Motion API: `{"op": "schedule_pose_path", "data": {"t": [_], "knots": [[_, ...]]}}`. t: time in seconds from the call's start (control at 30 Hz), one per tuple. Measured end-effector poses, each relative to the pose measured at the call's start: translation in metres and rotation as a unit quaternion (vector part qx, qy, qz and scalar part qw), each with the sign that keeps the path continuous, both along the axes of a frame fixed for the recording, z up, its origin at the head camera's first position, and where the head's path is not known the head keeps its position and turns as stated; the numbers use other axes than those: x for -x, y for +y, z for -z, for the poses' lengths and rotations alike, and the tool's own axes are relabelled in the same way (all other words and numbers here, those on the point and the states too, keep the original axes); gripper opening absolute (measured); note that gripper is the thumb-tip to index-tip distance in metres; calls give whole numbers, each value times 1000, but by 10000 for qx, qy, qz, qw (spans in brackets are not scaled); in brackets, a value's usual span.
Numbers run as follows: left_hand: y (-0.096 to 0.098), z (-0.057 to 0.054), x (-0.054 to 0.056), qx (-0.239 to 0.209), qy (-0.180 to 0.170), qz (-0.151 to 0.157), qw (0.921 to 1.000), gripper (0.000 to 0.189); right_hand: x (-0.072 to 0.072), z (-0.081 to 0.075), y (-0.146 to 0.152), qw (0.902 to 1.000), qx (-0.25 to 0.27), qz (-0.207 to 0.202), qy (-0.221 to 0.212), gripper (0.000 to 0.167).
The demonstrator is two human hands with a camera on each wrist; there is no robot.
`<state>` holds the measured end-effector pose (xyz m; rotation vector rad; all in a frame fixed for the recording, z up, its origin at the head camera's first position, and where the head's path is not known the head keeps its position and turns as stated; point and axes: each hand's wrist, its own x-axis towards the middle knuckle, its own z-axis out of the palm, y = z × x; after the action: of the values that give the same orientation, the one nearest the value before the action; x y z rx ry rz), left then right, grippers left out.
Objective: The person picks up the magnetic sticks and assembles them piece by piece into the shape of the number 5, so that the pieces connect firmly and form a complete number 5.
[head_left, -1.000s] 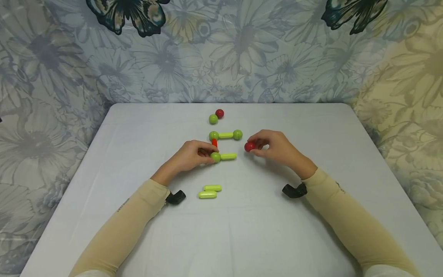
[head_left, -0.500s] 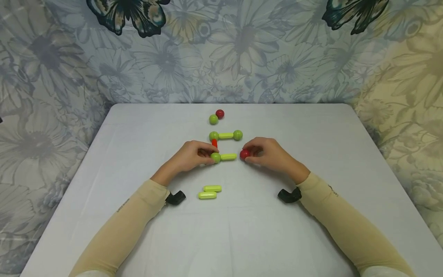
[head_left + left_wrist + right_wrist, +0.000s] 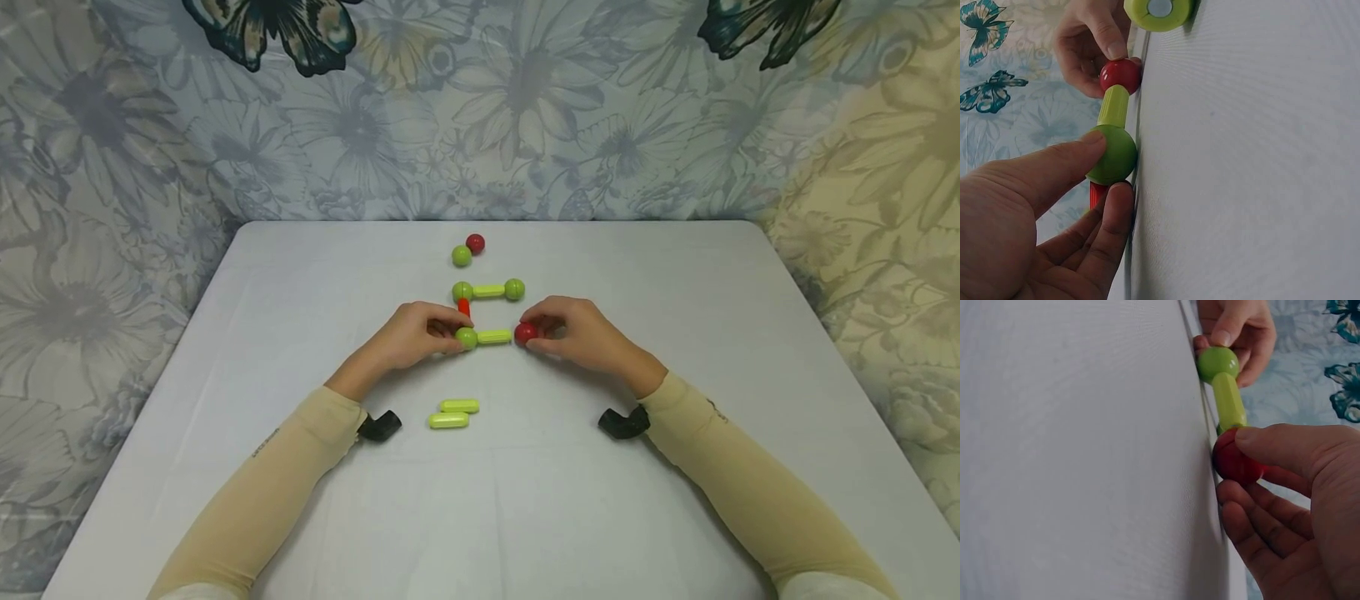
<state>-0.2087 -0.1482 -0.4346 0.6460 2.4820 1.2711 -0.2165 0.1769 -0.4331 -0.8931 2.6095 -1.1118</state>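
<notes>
Head view: left hand (image 3: 420, 337) pinches glossy green ball (image 3: 467, 337); right hand (image 3: 581, 335) pinches glossy red ball (image 3: 526, 333) at end of ribbed yellow-green rod (image 3: 494, 337), nearer white surface's (image 3: 495, 525) far edge. Off-line push could skew rod.

No wording is being made legible. A small dark mark (image 3: 266, 442) is being carried by the left sleeve (image 3: 258, 492), lower left of the head view, and another mark (image 3: 717, 410) by the right sleeve (image 3: 742, 479), lower right; both are being blurred beyond reading.
</notes>
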Motion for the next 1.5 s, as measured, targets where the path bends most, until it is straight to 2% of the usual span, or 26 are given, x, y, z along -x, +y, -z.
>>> {"op": "schedule_pose_path", "data": {"t": [0.27,0.53,0.73,0.83,0.97,1.03,1.1,1.2,1.27,1.37,1.5], "knots": [[0,0,0,38,30,-33,10000,34,2,3,-1,9999,110,-67,-6,38],[-2,-1,1,0,18,-25,10000,34,15,16,8,9933,712,71,-911,33],[-3,-1,1,25,4,-43,10000,33,16,20,8,9902,853,56,-1101,31],[-3,-5,-2,185,113,-108,9997,34,16,21,8,9900,857,68,-1115,31],[-6,-19,-11,345,308,-164,9988,35,16,20,9,9903,843,81,-1098,31],[-10,-27,-18,288,209,70,9993,33,16,18,10,9900,856,59,-1122,31],[-13,-34,-24,224,-46,525,9984,31,15,17,9,9895,865,38,-1161,31],[-16,-39,-33,99,-505,1366,9893,31,15,16,9,9888,858,47,-1219,31],[-16,-39,-38,66,-653,1789,9817,32,15,16,9,9890,849,68,-1211,31],[-13,-36,-42,56,-636,2132,9749,35,15,16,9,9888,886,75,-1199,31],[-10,-29,-43,131,-537,2292,9718,37,14,16,9,9880,926,52,-1237,31]]}}
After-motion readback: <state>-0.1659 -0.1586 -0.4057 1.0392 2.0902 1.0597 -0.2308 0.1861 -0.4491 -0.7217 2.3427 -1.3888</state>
